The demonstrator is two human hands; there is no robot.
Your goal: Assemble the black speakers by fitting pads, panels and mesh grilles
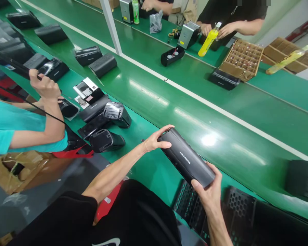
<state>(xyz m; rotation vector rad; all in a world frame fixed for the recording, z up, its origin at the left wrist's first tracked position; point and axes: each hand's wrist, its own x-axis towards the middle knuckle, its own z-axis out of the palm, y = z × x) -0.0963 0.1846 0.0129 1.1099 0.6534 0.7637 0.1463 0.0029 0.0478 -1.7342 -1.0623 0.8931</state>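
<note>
Between my two hands I hold a black speaker housing (186, 155) with "MERKURY" in pale letters on its face. My left hand (159, 138) grips its upper left end, thumb lying over the front. At the lower right end, my right hand (207, 184) wraps round it with the thumb in front. The housing is tilted above the green bench, near the belt's edge. Beneath and beside my right hand are black perforated grilles (186, 201), partly hidden by the hand and housing. Another honeycomb-pattern grille (240, 205) lies to the right.
Several black housings stand at left, including an upright one (117, 114). A green belt (143, 92) runs beyond, carrying more housings (102, 65). A co-worker in a teal sleeve (28, 126) holds a dark tool at left. Across the belt are co-workers, a yellow bottle (207, 42) and a divided carton (242, 58).
</note>
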